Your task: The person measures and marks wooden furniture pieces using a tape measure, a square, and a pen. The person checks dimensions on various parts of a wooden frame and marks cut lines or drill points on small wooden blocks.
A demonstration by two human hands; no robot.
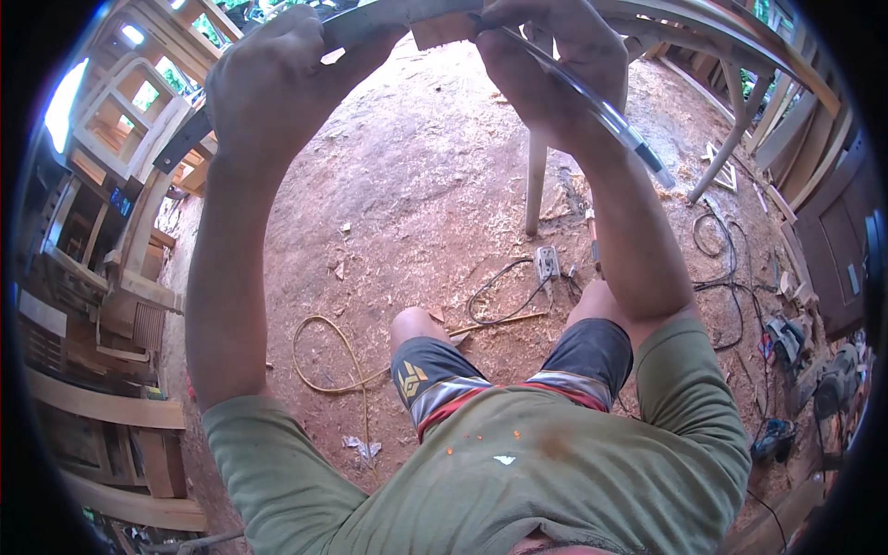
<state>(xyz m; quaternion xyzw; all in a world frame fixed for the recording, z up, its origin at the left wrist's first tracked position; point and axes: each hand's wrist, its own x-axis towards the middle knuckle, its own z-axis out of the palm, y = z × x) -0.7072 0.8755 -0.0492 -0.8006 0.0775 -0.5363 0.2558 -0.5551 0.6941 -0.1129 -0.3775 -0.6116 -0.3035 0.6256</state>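
Both my arms reach up to the top edge of the view. My left hand (277, 83) is closed round a long, flat grey strip (370, 18); an end with a small hole appears to show beyond my left wrist. A small block of bare wood (444, 31) sits against the strip between my hands. My right hand (564, 69) is closed beside the block, with a clear-barrelled pen (606, 113) held in it and slanting down across my wrist. The right fingertips are partly cut off by the top edge, so whether they also touch the wood is unclear.
Wooden frames (129, 116) and stacked planks (111, 402) line the left. Wooden legs (536, 185) stand ahead. A socket box (547, 263), a yellow cord (361, 370) and black cables (726, 240) lie on the shaving-strewn floor. Power tools (837, 379) lie at right near a dark panel (832, 240).
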